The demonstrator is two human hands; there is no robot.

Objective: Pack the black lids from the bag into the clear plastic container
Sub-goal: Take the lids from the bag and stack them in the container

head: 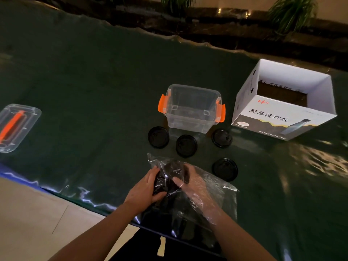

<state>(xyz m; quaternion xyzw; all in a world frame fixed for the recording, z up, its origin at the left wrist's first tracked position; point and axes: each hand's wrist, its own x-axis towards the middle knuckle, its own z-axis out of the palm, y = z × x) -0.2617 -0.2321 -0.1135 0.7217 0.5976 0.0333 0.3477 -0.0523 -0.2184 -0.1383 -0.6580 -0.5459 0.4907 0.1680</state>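
A clear plastic bag (216, 187) of black lids lies at the table's near edge. My left hand (148, 187) grips the bag from outside at its left. My right hand (194, 185) is inside the bag, its fingers closed on a black lid (185, 173). Several loose black lids lie on the table: one (158, 137), another (186, 146), a third (221, 138), and one more (225, 169) right of the bag. The clear container (192, 108) with orange latches stands open just behind them.
A white cardboard box (282, 117) stands open to the right of the container. The container's clear cover (17, 127) with an orange handle lies far left. The table has a dark green cloth (94, 91). Plants and a ledge run behind it.
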